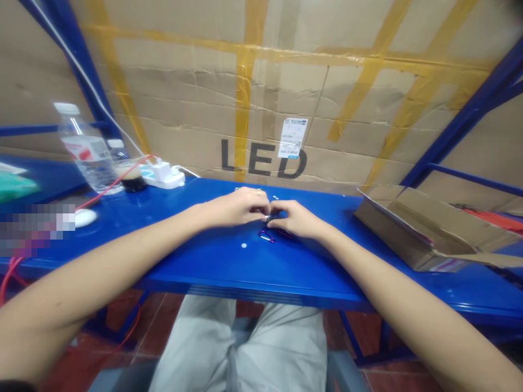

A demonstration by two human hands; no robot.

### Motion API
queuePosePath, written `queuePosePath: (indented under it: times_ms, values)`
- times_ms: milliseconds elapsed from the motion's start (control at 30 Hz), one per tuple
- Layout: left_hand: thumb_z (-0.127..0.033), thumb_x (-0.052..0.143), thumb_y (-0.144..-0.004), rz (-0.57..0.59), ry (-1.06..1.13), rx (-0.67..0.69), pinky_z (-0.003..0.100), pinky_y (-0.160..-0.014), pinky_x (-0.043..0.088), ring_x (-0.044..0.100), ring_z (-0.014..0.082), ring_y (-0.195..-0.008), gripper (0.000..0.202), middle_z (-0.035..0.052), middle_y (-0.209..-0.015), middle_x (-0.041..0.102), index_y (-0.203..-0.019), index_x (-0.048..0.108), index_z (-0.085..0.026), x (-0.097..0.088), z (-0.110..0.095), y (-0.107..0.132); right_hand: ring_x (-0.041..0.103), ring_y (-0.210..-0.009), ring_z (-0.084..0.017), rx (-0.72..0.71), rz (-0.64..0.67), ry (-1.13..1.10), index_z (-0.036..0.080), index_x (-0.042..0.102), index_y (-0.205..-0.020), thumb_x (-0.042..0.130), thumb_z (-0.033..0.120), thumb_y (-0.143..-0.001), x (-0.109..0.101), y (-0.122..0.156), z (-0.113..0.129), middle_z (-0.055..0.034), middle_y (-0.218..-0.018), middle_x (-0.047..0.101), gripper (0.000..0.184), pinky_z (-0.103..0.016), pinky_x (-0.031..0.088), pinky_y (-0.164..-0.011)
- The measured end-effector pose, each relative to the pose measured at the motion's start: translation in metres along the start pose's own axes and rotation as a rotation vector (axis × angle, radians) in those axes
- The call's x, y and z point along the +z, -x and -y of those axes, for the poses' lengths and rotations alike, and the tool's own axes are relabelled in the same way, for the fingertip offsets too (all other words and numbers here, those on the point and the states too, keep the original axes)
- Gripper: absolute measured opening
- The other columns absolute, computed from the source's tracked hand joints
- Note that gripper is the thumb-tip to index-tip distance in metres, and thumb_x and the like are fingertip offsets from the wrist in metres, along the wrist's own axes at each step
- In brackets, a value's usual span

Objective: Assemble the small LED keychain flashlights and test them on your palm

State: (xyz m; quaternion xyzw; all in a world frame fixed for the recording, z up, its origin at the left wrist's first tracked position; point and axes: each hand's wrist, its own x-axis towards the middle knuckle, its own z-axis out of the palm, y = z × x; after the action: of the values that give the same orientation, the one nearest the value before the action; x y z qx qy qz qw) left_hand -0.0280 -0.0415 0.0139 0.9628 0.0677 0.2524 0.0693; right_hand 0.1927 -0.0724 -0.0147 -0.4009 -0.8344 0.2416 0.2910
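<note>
My left hand [241, 209] and my right hand [295, 216] meet at the middle of the blue table [204, 256], fingers curled together in a pinch around a small metallic part [268, 218] that I cannot make out. Just in front of the fingers lies a purple clip-like loop [266, 236] on the table top. A small white dot [244, 245] sits on the surface a little nearer to me. Both forearms stretch out over the table's front edge.
An open cardboard box [433, 234] lies on the right. At the back left stand a clear water bottle [87, 149], a dark cup [131, 175] and a white power strip [165, 174] with red and white cables. A taped cardboard wall [286, 98] marked LED backs the table.
</note>
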Motion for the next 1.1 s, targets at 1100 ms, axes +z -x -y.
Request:
queuePosePath:
  times_ms: [1100]
  values:
    - [-0.018, 0.062, -0.083, 0.474, -0.144, -0.548, 0.025, -0.064, 0.038, 0.061, 0.0157, -0.069, 0.011, 0.0027, -0.079, 0.071, -0.085, 0.073, -0.019, -0.020, 0.032, 0.018, 0.067, -0.091, -0.021, -0.009, 0.010, -0.080, 0.018, 0.070, -0.087, 0.070, 0.019, -0.075, 0.000, 0.000, 0.006, -0.0042, -0.093, 0.074, 0.011, -0.036, 0.051, -0.089]
